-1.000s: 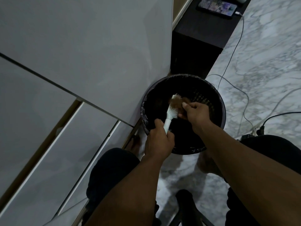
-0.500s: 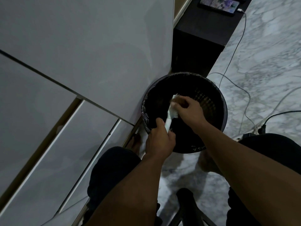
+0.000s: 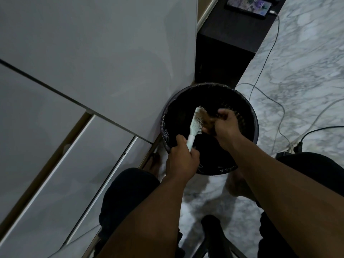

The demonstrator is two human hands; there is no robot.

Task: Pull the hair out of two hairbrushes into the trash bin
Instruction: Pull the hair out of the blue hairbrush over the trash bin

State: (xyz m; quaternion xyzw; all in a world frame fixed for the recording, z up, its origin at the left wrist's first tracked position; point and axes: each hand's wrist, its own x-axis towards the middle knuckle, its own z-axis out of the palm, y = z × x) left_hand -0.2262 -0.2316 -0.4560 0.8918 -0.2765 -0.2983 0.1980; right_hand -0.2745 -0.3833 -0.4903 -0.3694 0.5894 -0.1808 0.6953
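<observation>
A white hairbrush (image 3: 195, 124) is held over the round black trash bin (image 3: 251, 116), its bristles facing right. My left hand (image 3: 181, 161) is shut on its handle at the bin's near rim. My right hand (image 3: 224, 124) sits just right of the brush head, fingers closed on a clump of brownish hair (image 3: 208, 121) that still touches the bristles. Only one hairbrush is in view.
White cabinet doors (image 3: 93, 71) stand close on the left, touching the bin. A dark low cabinet (image 3: 232, 34) with a phone (image 3: 248, 4) on top is behind it. Cables (image 3: 270, 75) run over the marble floor at right. My knees flank the bin.
My right hand moved from over the brush head to its right side, drawing a clump of hair off the bristles. My left hand has kept the brush in place.
</observation>
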